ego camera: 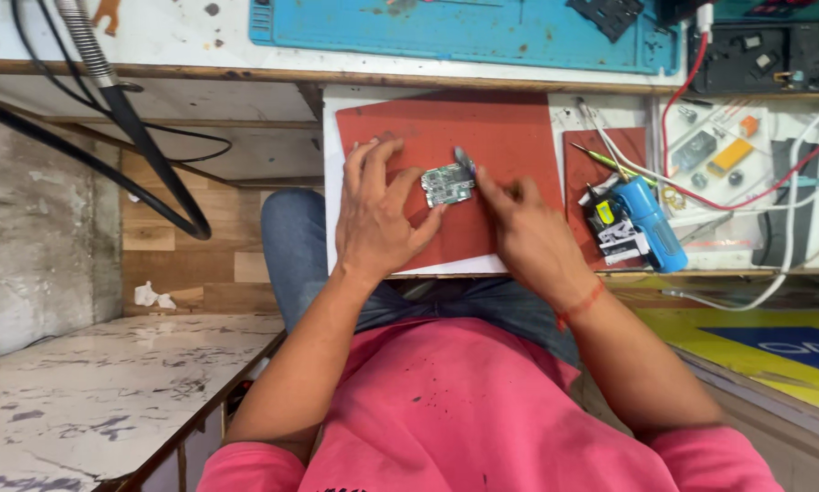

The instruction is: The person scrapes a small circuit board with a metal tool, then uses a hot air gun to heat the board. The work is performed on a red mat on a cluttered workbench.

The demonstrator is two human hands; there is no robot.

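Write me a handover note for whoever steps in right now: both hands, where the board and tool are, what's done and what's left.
Left hand: flat on the red mat, fingers spread, thumb braced against the left edge of the small green circuit board.
Right hand: pinches a thin grey tool, tip at the board's top right corner.
Board: lies on the mat, mid-desk, apart from the blue device on the smaller red mat to the right.
Done: board placed and steadied; tool brought to it.
Left: work at that corner; the pictures do not show how far it has got.
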